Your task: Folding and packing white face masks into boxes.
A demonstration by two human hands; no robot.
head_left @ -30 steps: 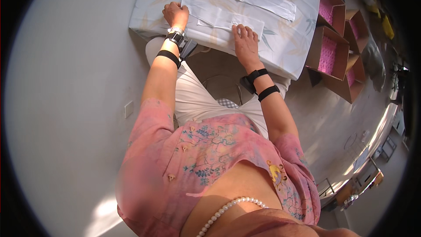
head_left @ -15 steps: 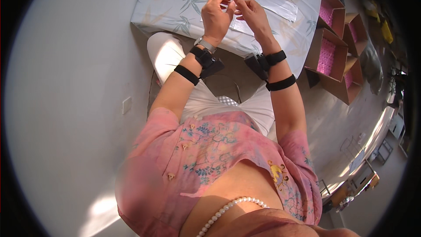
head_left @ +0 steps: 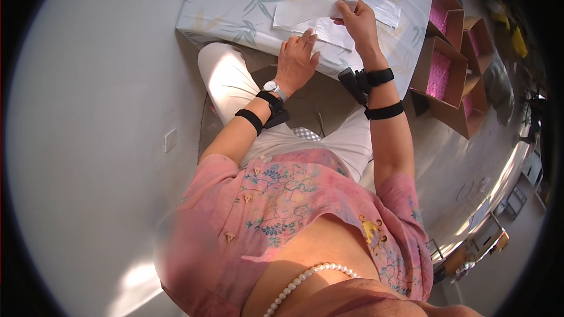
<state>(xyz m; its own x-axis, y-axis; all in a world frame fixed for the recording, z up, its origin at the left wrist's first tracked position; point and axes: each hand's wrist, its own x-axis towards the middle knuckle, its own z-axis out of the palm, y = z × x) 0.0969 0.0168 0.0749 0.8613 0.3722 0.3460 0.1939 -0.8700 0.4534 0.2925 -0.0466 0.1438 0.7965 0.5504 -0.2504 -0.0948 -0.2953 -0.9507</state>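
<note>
Fingers (head_left: 346, 13) of the right hand (head_left: 359, 23) pinch the end of a white paper strip (head_left: 305, 12) lying across the leaf-patterned tabletop (head_left: 235, 6). Left hand (head_left: 295, 61) rests open, fingers spread, on a white sheet (head_left: 332, 32) at the near edge.

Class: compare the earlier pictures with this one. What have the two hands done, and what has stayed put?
The left hand has dropped from the raised pinch back to the table edge. The right hand has moved farther onto the table, gripping a white paper strip. The leaf-patterned tablecloth and cardboard boxes stayed put.
</note>
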